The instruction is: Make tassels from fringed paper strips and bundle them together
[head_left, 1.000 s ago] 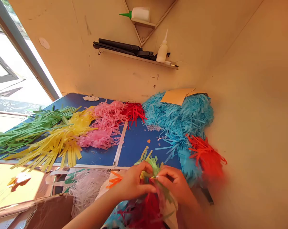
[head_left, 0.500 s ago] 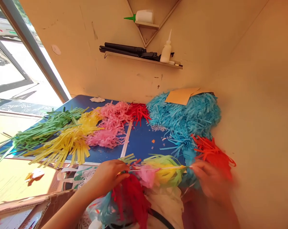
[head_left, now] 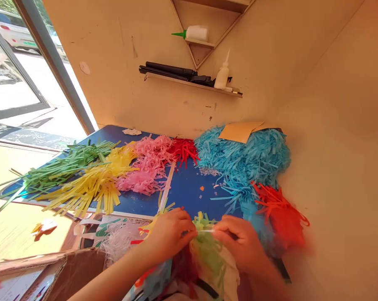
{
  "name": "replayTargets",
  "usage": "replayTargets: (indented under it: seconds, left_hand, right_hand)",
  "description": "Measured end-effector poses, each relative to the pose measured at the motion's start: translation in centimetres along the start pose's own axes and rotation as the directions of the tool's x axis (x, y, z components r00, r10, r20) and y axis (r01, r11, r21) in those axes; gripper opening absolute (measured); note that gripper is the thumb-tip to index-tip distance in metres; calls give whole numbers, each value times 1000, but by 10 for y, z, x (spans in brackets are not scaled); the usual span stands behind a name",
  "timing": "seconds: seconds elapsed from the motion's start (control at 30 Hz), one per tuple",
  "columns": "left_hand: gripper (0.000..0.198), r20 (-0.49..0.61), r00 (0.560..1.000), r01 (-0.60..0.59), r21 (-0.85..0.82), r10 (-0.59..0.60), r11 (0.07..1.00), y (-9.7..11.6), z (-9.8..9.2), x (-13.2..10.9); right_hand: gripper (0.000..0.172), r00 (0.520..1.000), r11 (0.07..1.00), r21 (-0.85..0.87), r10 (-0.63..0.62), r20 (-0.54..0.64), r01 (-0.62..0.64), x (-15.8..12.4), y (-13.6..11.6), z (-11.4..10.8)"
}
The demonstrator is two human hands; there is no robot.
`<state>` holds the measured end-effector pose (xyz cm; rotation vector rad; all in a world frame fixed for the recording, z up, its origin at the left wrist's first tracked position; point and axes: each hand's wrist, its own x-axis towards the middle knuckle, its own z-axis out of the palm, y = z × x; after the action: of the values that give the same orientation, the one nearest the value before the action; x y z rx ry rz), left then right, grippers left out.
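Observation:
Just in front of the table's near edge, my left hand (head_left: 172, 232) pinches a thin white string (head_left: 204, 230). My right hand (head_left: 241, 240), close beside it, grips the same string, so only a short stretch shows between them. Light green paper strips (head_left: 208, 255) hang below that stretch, blurred. Dark red strips (head_left: 185, 267) dangle under my left hand, and blue ones (head_left: 157, 278) lie lower down. Some yellow and red strip ends poke out behind my left hand. My fingers hide the exact grip points.
On the blue table (head_left: 182, 192) lie green (head_left: 70, 165), yellow (head_left: 98, 182), pink (head_left: 148, 163), red (head_left: 184, 150) and blue fringed paper (head_left: 245, 156). More red fringe (head_left: 286, 213) hangs at right. A cardboard box (head_left: 72, 271) stands lower left. Glue bottles (head_left: 222, 77) rest on wall shelves.
My hands have come together along the string, my left moving right and my right moving left. The pink and yellow strips between them are now hidden. The view has shifted slightly.

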<state>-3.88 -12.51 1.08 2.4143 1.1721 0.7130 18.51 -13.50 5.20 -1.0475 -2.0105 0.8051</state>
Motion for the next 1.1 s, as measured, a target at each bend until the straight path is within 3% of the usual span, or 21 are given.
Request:
replayTargets:
  seconds: [0.07, 0.13, 0.2, 0.37, 0.43, 0.5, 0.57, 0.6, 0.67, 0.73, 0.83, 0.9, 0.97, 1.1]
  left_hand:
    - [16, 54, 998, 40, 89, -45, 995, -16, 2, -5]
    - [15, 60, 994, 85, 126, -93, 988, -29, 3, -12]
    - [14, 34, 992, 117, 119, -122, 986, -37, 3, -19]
    - [14, 111, 990, 68, 144, -84, 987, -34, 2, -25]
    - [14, 161, 986, 6, 164, -33, 986, -29, 4, -23]
    - [15, 193, 981, -54, 181, 19, 982, -25, 10, -21]
    - [18, 219, 974, -105, 203, 59, 973, -21, 17, -18]
    - [19, 235, 969, -127, 213, 75, 969, -19, 21, -17]
    - [21, 267, 960, -147, 228, 84, 963, -15, 26, -13]
    - [21, 286, 955, -141, 224, 73, 964, -12, 26, -10]
    - [16, 296, 954, -105, 180, 48, 978, -8, 16, -10]
    - [16, 304, 953, -72, 148, 24, 986, -7, 7, -11]
    - [16, 300, 954, -59, 116, 21, 992, -7, 1, -12]
    - [12, 236, 965, -132, 65, 113, 989, -6, 1, -9]
  right_hand:
    - [28, 983, 998, 56, 25, -182, -15, -9, 6, -22]
    - [25, 935, 993, 104, 89, -344, -56, -21, 14, -41]
    - [23, 886, 984, 135, 163, -435, -115, -34, 24, -53]
    - [25, 825, 960, 156, 278, -492, -231, -71, 60, -71]
    - [28, 822, 932, 18, 328, -466, -362, -83, 76, -81]
    - [29, 820, 833, -258, 337, -463, -489, -89, 87, -85]
    - [35, 856, 737, -469, 295, -425, -487, -87, 88, -73]
    - [42, 888, 741, -509, 269, -372, -438, -83, 84, -59]
    - [48, 963, 867, -419, 245, -111, -269, -70, 71, -19]
    - [50, 969, 950, -274, 194, 154, -146, -53, 55, 23]
    - [30, 944, 961, -137, 265, 195, -241, -33, 41, 63]
    - [17, 936, 951, -62, 309, 172, -302, -26, 41, 67]
    - [15, 938, 950, -23, 311, 151, -311, -24, 43, 61]
    - [14, 956, 963, 0, 266, 127, -268, -25, 44, 48]
